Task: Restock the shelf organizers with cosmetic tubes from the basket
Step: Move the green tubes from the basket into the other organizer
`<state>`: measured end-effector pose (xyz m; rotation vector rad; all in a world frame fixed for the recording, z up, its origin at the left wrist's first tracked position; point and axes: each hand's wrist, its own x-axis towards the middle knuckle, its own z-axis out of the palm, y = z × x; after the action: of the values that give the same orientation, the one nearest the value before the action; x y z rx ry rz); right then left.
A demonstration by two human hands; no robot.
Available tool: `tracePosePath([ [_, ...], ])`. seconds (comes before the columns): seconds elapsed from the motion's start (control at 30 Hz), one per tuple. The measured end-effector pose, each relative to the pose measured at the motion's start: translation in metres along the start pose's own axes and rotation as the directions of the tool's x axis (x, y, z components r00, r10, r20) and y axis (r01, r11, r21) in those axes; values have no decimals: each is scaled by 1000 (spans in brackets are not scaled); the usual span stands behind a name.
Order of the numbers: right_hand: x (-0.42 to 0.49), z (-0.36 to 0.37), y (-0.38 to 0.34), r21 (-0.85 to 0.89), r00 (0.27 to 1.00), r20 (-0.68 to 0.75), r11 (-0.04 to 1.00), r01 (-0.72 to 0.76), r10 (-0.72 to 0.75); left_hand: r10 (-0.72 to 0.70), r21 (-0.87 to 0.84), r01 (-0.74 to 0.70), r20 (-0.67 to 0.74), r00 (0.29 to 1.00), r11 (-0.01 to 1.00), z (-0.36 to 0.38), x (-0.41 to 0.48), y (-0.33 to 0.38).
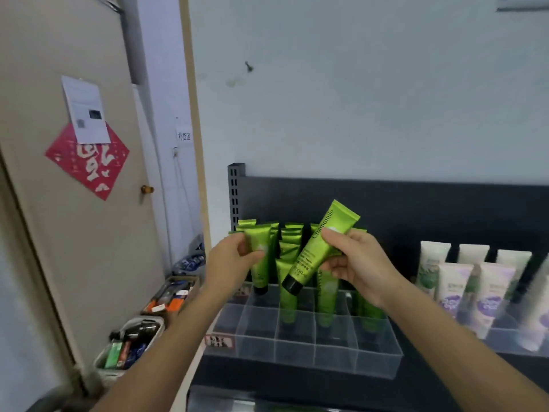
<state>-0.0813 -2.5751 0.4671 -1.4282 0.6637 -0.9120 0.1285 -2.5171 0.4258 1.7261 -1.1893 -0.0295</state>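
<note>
A clear plastic organizer [300,346] with square compartments stands on the dark shelf; several green tubes [289,251] stand cap-down in its back and middle rows. My left hand [234,257] pinches one upright green tube [260,260] above the organizer's back left part. My right hand [353,260] grips a second green tube [319,248], tilted with its black cap down-left, above the organizer's middle. The basket is not in view.
A second clear organizer [505,337] to the right holds white and purple tubes [463,281]. The shelf's dark back panel [416,203] rises behind. On the floor at left are bins of small goods [130,343], beside a beige door [74,203].
</note>
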Motion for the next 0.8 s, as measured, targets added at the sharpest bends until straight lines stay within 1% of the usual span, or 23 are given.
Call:
tracePosePath([
  [0.07,3,6,2,-41,999,-24,999,23,-24,-31,40,29,45,999,999,9,1,-13],
  [0.3,13,21,-3,-157,992,-32,980,119,-125,2,133,-29,194,981,991,24,4,-29],
  [0.4,17,30,-9,-212,990,-6,968,137,-141,-10,136,-20,218,976,990,22,7,-32],
  [0.5,26,43,-14,-319,983,26,931,179,-181,-12,150,-23,226,974,988,18,7,-33],
  [0.57,34,52,-14,-456,963,64,850,263,-263,-13,165,-26,230,973,986,14,6,-35],
  [0.63,42,61,-13,-590,934,117,733,339,-338,-24,160,-13,229,973,987,10,4,-38],
  [0.7,47,68,-12,-661,924,154,658,360,-351,-36,196,-6,210,977,981,4,0,-40],
  [0.8,52,76,-7,-766,923,220,529,365,-317,-30,222,-13,191,981,975,-4,-7,-44],
])
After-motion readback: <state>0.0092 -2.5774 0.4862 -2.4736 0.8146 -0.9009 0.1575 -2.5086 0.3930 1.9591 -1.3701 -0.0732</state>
